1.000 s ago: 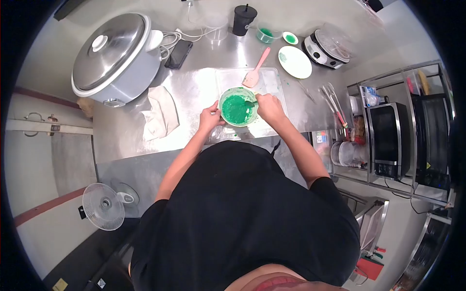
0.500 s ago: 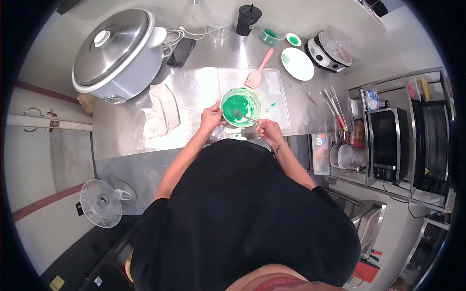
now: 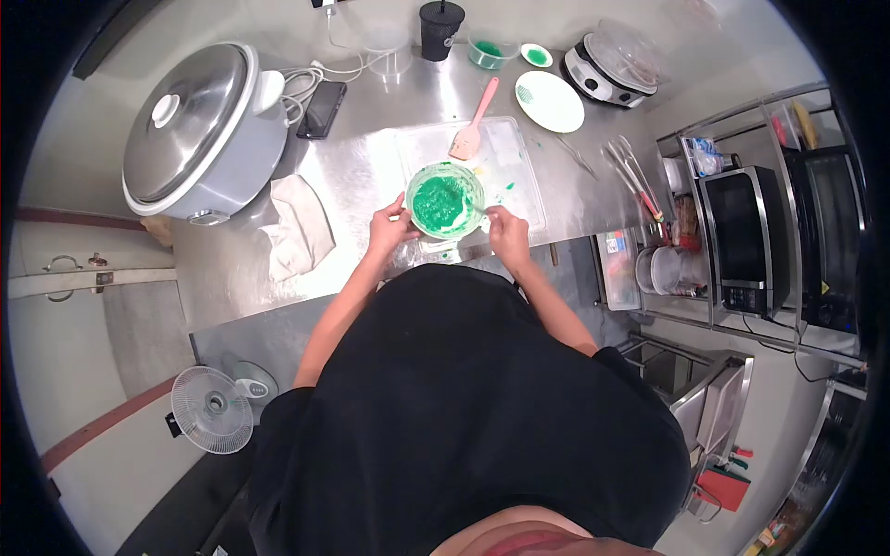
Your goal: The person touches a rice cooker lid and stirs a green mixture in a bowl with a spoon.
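A clear bowl (image 3: 413, 215) of wet green mixture (image 3: 439, 198) stands at the near side of a translucent tray (image 3: 521, 171). Paler green is smeared round the bowl's inner wall. My left hand (image 3: 390, 229) grips the bowl's left side, thumb near the rim. In my right hand (image 3: 507, 232), fingers pinched, is a thin metal utensil (image 3: 476, 212) at the right part of the bowl. Its working end is hidden, so I cannot tell spoon from fork. Just beyond the bowl a pink spatula (image 3: 466, 142) lies on the tray.
Left are a large lidded cooker (image 3: 209, 139), a phone (image 3: 322, 110) and a beige cloth (image 3: 298, 229). At the back stand a black tumbler (image 3: 440, 32) and a tub with green contents (image 3: 489, 54). A white plate (image 3: 556, 104) and tongs (image 3: 632, 176) lie right.
The utensil's end has moved from the middle of the mixture to the bowl's right side. My right hand now sits higher, beside the rim. The camera view has shifted slightly.
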Demonstrator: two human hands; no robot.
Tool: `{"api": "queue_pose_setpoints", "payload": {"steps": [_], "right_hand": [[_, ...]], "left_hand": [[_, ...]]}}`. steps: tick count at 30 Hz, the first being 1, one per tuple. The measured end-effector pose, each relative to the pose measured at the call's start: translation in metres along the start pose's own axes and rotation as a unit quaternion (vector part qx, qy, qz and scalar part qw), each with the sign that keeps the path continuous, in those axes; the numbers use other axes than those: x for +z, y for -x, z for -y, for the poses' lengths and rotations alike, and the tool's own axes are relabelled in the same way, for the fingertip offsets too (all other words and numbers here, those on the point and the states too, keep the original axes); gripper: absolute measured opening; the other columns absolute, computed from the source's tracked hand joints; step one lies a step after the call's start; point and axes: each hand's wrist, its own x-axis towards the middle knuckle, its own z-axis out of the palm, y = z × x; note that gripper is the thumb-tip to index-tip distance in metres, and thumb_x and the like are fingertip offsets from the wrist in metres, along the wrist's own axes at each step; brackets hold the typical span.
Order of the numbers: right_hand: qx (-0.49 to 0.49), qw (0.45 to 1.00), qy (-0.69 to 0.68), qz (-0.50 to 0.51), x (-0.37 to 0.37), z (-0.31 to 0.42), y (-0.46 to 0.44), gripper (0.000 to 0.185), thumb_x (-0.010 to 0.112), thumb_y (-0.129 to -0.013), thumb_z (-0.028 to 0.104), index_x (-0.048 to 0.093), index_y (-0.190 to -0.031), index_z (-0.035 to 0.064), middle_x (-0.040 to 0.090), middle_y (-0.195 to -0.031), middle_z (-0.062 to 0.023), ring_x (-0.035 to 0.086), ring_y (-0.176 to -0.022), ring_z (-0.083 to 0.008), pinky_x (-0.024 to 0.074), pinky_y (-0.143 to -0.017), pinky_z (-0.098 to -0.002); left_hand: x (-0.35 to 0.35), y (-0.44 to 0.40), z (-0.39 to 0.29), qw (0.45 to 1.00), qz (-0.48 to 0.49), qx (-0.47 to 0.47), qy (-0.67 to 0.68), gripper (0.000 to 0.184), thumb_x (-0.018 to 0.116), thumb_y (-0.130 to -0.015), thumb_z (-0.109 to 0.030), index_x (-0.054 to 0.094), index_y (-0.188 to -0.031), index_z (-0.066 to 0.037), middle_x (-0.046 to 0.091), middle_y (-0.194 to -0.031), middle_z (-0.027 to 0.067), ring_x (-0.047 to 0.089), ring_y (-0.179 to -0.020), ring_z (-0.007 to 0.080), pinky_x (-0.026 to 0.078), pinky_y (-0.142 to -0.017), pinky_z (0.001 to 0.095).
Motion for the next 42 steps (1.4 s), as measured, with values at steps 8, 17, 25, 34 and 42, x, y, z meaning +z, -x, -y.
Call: {"api": "queue_pose_setpoints", "payload": {"steps": [8,17,25,34,42], "right_hand": [[0.024,0.999,-0.032,0.014,-0.003,0.002,-0.013,0.013,0.056,-0.088,0.005,0.068,-0.088,0.0004,0.059,-0.056,-0.0084,0.052,-0.042,-0.0120,0.0410,-0.043,-0.0309],[0.097,0.988,-0.058,0.103,-0.008,0.011,-0.015,0.016,0.053,-0.087,0.004,0.068,-0.092,0.0005,0.060,-0.062,-0.0189,0.060,-0.052,-0.0295,0.0469,-0.053,-0.0381],[0.014,0.996,0.091,0.000,-0.005,0.009,-0.004,0.015,0.054,-0.087,0.007,0.066,-0.093,0.0010,0.060,-0.062,-0.0185,0.062,-0.055,-0.0311,0.0478,-0.054,-0.0381],[0.083,0.996,-0.005,-0.041,0.001,0.027,0.008,0.011,0.057,-0.086,0.006,0.066,-0.089,0.0003,0.058,-0.056,-0.0168,0.060,-0.048,-0.0237,0.0430,-0.047,-0.0357],[0.085,0.993,-0.013,-0.083,0.015,0.034,-0.004,0.012,0.057,-0.084,0.004,0.068,-0.089,0.0018,0.057,-0.056,-0.0164,0.062,-0.053,-0.0172,0.0468,-0.051,-0.0360]], "left_hand": [[-0.001,0.003,-0.008,1.000,-0.004,0.005,-0.015,0.051,0.051,-0.094,-0.006,0.037,-0.142,-0.002,0.058,-0.089,0.0055,0.061,-0.076,0.0139,0.061,-0.068,0.0297],[-0.002,-0.002,-0.005,1.000,0.003,0.011,-0.009,0.052,0.052,-0.093,-0.005,0.036,-0.143,-0.001,0.059,-0.085,0.0052,0.061,-0.073,0.0131,0.059,-0.066,0.0278],[-0.004,-0.007,-0.001,1.000,0.006,-0.001,0.006,0.051,0.053,-0.093,-0.006,0.035,-0.140,0.007,0.061,-0.093,0.0097,0.064,-0.074,0.0155,0.060,-0.063,0.0286],[-0.009,-0.005,-0.015,0.998,0.061,-0.030,0.000,0.054,0.049,-0.093,-0.003,0.029,-0.142,0.007,0.059,-0.094,0.0096,0.066,-0.077,0.0186,0.061,-0.065,0.0275],[-0.017,-0.012,-0.011,0.996,0.074,-0.043,-0.025,0.055,0.054,-0.093,-0.007,0.034,-0.143,0.001,0.061,-0.090,0.0077,0.065,-0.074,0.0163,0.060,-0.065,0.0260]]}}
